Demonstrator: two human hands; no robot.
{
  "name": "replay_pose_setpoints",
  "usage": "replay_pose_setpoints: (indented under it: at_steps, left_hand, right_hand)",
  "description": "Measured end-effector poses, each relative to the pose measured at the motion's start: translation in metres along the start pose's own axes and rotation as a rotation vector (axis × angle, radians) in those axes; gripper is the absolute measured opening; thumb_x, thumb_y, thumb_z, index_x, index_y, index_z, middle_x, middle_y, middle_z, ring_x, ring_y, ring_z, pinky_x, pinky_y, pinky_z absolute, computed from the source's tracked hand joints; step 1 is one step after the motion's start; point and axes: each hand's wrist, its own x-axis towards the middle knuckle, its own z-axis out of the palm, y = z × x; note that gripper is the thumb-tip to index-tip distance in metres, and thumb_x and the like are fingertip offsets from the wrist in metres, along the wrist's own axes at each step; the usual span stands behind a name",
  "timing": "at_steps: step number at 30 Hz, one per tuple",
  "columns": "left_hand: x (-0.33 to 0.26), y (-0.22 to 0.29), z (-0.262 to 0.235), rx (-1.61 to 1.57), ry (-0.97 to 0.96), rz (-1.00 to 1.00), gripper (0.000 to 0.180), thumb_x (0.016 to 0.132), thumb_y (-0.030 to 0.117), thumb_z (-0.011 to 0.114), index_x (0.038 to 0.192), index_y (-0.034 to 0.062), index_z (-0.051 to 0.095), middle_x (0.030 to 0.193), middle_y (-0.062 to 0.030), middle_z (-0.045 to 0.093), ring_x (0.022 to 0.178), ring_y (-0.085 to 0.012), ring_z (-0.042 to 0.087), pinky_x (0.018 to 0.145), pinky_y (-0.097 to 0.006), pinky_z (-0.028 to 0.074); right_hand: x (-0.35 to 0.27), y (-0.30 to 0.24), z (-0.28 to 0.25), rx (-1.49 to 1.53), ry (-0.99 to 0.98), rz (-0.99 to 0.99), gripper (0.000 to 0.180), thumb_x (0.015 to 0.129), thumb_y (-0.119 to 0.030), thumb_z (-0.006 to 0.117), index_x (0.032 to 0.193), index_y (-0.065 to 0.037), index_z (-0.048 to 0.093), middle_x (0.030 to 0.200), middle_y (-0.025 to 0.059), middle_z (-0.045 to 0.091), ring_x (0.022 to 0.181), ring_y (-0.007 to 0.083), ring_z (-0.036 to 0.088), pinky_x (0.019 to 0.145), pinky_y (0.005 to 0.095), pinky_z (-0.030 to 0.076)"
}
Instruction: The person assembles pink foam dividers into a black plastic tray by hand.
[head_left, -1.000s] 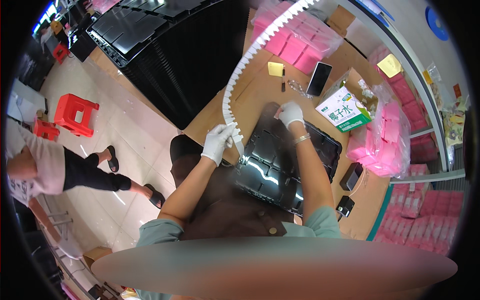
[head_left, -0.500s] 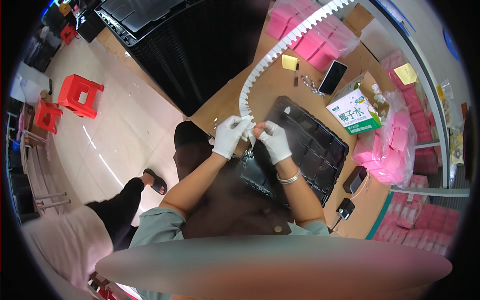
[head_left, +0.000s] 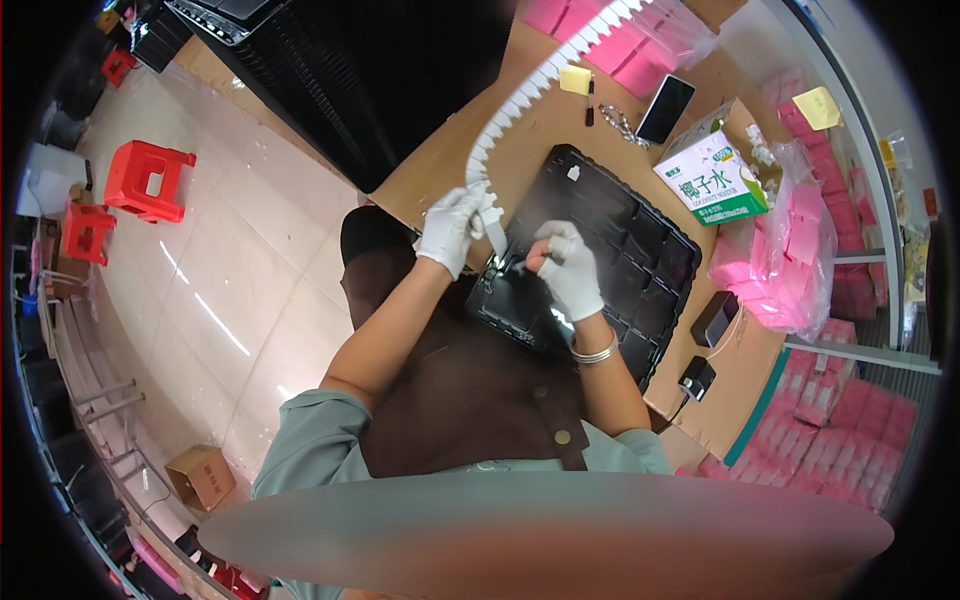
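Left hand [head_left: 450, 228]: your fingers clamp the white strip [head_left: 520, 100] beside the tray [head_left: 640, 260].
Right hand [head_left: 568, 268]: fingers pinched together over the tray.

Two red stools [head_left: 148, 180] — one phone [head_left: 665, 108]

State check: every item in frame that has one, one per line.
Left hand: gloved, gripping the white strip
White strip: curved, running up across the table
Right hand: gloved, fingertips over the tray
Black tray: flat on table
Phone: lying flat, screen dark
Carton: top open
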Motion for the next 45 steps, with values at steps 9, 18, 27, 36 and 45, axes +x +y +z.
replay_pose_setpoints:
  at_steps: [9, 18, 27, 36, 45]
  left_hand:
    - [-0.020, 0.011, -0.011, 0.294, 0.039, 0.063, 0.019, 0.090, 0.018, 0.056, 0.080, 0.0015, 0.060, 0.060, -0.0018, 0.054, 0.046, -0.0054, 0.044, 0.045, -0.018, 0.034]
    - [-0.036, 0.005, -0.002, 0.378, 0.022, 0.088, 0.017, 0.087, 0.017, 0.060, 0.083, 0.0005, 0.062, 0.061, -0.0017, 0.056, 0.047, -0.0045, 0.047, 0.046, -0.018, 0.037]
    - [-0.033, 0.019, -0.001, 0.323, 0.074, 0.148, 0.018, 0.088, 0.016, 0.058, 0.079, 0.0004, 0.060, 0.060, -0.0014, 0.055, 0.046, -0.0050, 0.046, 0.044, -0.019, 0.036]
    - [-0.041, 0.022, -0.001, 0.302, 0.040, 0.186, 0.018, 0.088, 0.015, 0.060, 0.075, 0.0018, 0.059, 0.060, -0.0005, 0.055, 0.046, -0.0049, 0.047, 0.044, -0.019, 0.036]
    - [-0.036, 0.015, -0.003, 0.342, 0.054, 0.183, 0.017, 0.088, 0.015, 0.059, 0.076, 0.0016, 0.059, 0.063, -0.0017, 0.058, 0.047, -0.0048, 0.048, 0.044, -0.019, 0.037]
  right_hand:
    - [-0.028, -0.004, 0.038, -0.690, -0.215, 0.154, 0.014, 0.060, -0.010, 0.072, 0.063, -0.004, 0.061, 0.084, 0.0128, 0.059, 0.082, 0.0294, 0.057, 0.071, 0.0382, 0.047]
    - [-0.009, -0.024, 0.018, -0.298, -0.042, 0.209, 0.021, 0.067, -0.005, 0.072, 0.080, 0.000, 0.057, 0.081, 0.0131, 0.059, 0.077, 0.0266, 0.062, 0.067, 0.0345, 0.047]
    - [-0.018, 0.014, 0.038, -0.277, 0.030, 0.055, 0.015, 0.070, 0.001, 0.063, 0.085, -0.001, 0.062, 0.078, 0.0139, 0.061, 0.071, 0.0268, 0.062, 0.065, 0.0330, 0.049]
    - [0.013, -0.033, 0.036, 0.287, -0.111, 0.292, 0.016, 0.081, -0.012, 0.066, 0.090, 0.000, 0.064, 0.078, -0.0003, 0.062, 0.071, 0.0070, 0.054, 0.064, 0.0222, 0.043]
    - [0.004, -0.017, 0.037, 0.366, -0.082, 0.156, 0.010, 0.078, -0.005, 0.066, 0.083, 0.000, 0.058, 0.078, -0.0014, 0.053, 0.066, 0.0051, 0.049, 0.060, 0.0200, 0.041]
